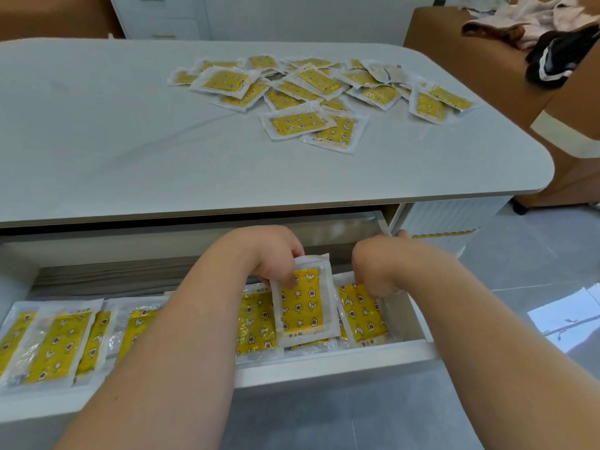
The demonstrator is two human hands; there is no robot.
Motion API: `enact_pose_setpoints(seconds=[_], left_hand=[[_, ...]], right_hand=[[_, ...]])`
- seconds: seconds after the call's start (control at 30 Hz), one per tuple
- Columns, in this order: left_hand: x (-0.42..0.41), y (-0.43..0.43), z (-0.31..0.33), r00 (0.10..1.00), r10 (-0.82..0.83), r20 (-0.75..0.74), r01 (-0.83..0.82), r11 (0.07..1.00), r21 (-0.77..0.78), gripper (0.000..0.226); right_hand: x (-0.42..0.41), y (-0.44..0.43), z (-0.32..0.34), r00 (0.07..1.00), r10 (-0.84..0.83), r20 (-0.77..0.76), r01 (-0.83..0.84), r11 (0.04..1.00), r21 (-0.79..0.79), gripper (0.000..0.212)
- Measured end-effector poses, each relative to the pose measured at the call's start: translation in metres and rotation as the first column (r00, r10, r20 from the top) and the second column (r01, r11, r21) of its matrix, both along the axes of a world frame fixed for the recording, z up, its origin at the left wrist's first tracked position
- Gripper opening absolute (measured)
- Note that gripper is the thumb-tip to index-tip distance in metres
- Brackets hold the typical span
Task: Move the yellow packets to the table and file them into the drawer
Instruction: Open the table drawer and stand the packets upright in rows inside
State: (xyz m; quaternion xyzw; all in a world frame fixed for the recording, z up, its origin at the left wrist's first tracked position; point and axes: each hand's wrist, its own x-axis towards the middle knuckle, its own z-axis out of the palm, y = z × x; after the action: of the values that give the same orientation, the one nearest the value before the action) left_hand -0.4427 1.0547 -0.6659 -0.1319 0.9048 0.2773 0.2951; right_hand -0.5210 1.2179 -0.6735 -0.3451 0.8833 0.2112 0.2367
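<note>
Two hands reach into the open drawer (324, 362). The left grip (276, 254) is clamped by its fingertips on the top edge of a yellow packet (303, 306), which stands raised above the row of filed packets (55, 342) running off to that grip's left. Just beside it, the right grip (378, 271) curls its fingers onto the neighbouring packet (360, 315). Beyond both grips, on the bench (113, 141), lies a loose heap of packets (308, 89).

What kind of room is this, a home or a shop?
Probably a home living room: a low table with a drawer, a brown sofa heaped with clothes, a white cabinet behind.
</note>
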Motion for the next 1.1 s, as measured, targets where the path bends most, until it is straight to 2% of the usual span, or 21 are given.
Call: enact_pose_setpoints(seconds=[0.27, 0.4, 0.57, 0.8, 0.97, 1.07, 1.1], left_hand=[[-0.004, 0.007, -0.007, 0.996, -0.083, 0.009, 0.083, 0.996, 0.011, 0.024], [-0.005, 0.013, -0.011, 0.998, -0.055, -0.022, 0.056, 0.997, 0.049, 0.027], [-0.002, 0.018, -0.017, 0.995, -0.060, -0.082, 0.056, 0.997, -0.047, 0.045], [-0.001, 0.016, -0.014, 0.989, -0.108, -0.099, 0.096, 0.989, -0.113, 0.056], [-0.004, 0.012, 0.011, 0.978, -0.002, -0.208, -0.001, 1.000, -0.015, 0.046], [0.000, 0.010, 0.042, 0.960, 0.145, -0.241, -0.088, 0.969, 0.233, 0.025], [0.001, 0.011, 0.053, 0.944, 0.200, -0.264, -0.116, 0.946, 0.302, 0.017]], right_hand=[[-0.002, -0.003, 0.006, 0.999, -0.034, -0.008, 0.034, 0.999, 0.021, 0.016], [-0.005, -0.005, 0.006, 1.000, -0.018, -0.010, 0.018, 1.000, -0.020, 0.014], [-0.005, -0.007, 0.004, 1.000, -0.015, 0.016, 0.016, 0.997, -0.082, 0.040], [-0.005, -0.009, 0.011, 0.997, -0.064, 0.035, 0.069, 0.980, -0.185, 0.047], [-0.007, -0.011, 0.042, 0.996, -0.081, 0.025, 0.085, 0.933, -0.349, 0.033], [-0.006, -0.008, 0.069, 0.991, -0.113, 0.067, 0.131, 0.895, -0.426, 0.018], [-0.005, -0.006, 0.077, 0.989, -0.123, 0.086, 0.149, 0.885, -0.441, 0.018]])
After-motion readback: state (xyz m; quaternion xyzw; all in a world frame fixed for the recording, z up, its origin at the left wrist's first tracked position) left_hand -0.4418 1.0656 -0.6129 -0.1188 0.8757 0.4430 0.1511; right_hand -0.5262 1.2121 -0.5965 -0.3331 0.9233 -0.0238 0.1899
